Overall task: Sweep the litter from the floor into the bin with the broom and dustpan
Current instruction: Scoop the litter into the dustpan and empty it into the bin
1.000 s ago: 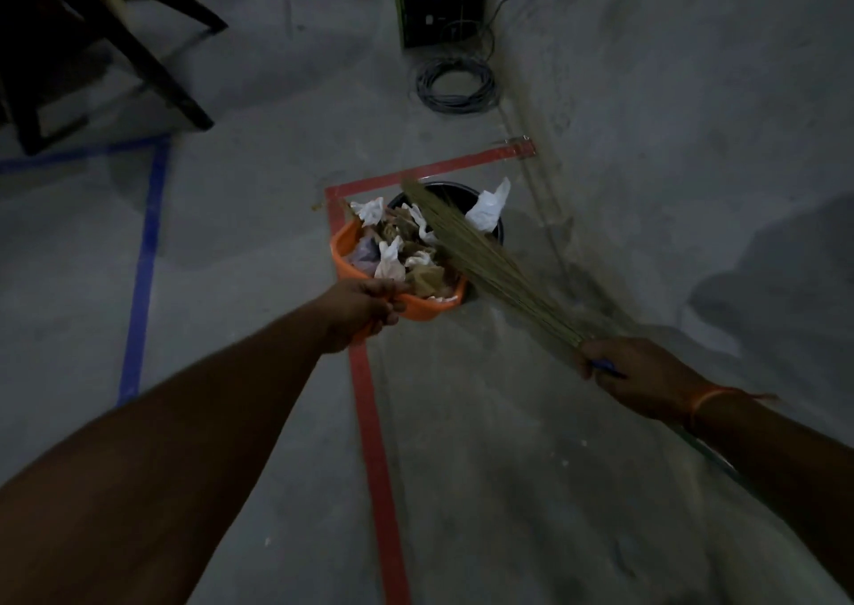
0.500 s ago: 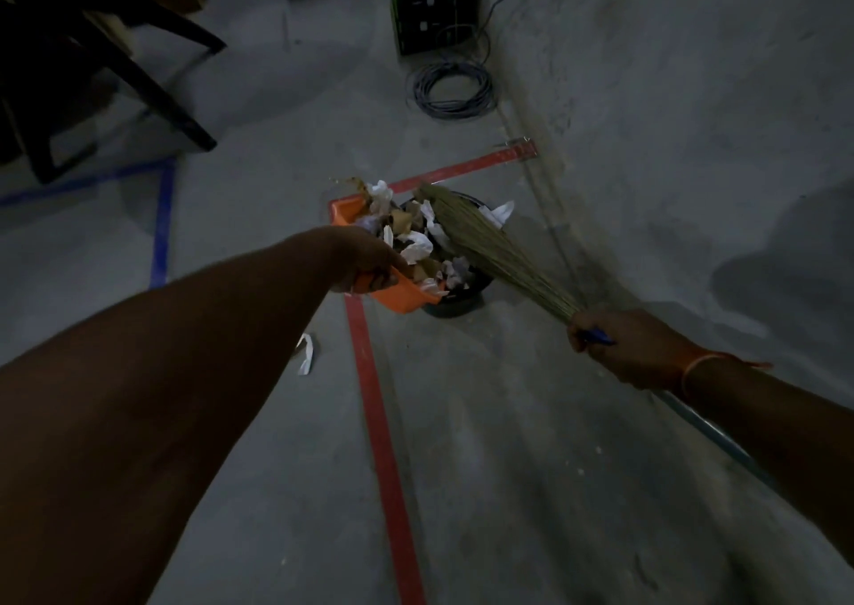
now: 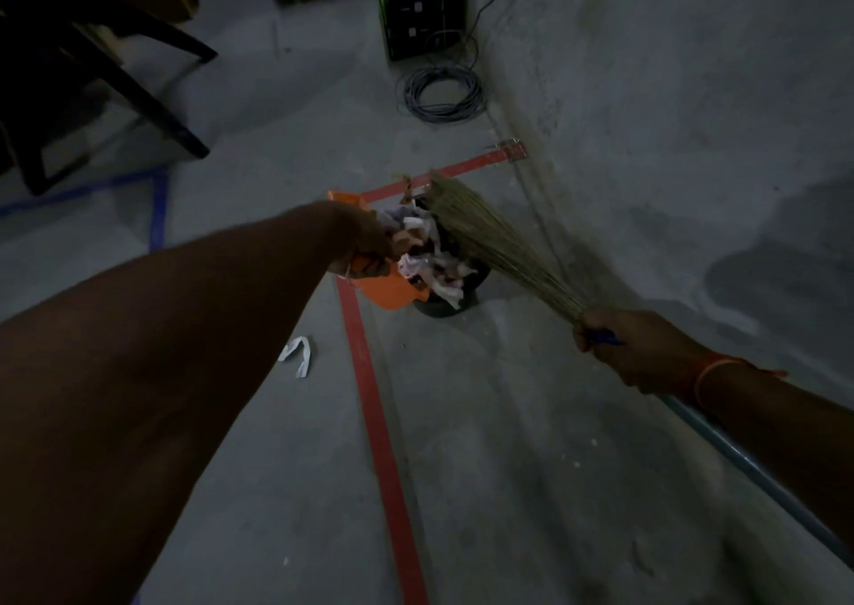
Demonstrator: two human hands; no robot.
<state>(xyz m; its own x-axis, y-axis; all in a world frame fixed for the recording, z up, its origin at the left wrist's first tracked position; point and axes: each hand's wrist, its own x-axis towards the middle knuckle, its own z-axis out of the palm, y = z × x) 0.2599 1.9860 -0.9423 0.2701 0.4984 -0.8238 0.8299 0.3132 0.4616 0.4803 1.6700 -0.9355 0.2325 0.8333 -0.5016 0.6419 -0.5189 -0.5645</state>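
Note:
My left hand grips the handle of an orange dustpan tipped over a small black bin. Crumpled white and brown paper litter slides from the pan into the bin. My right hand holds a grass broom at the base of its bristles, and the bristle tips lie over the far side of the pan and bin. One white paper strip lies on the floor left of the red tape.
Red tape lines and blue tape lines mark the concrete floor. A coiled cable and a black box sit at the back by the wall on the right. Dark chair legs stand at the upper left.
My left hand has raised and tipped the dustpan further over the bin, and the litter has slid into it. The broom head moved with the pan. A paper strip has appeared on the floor.

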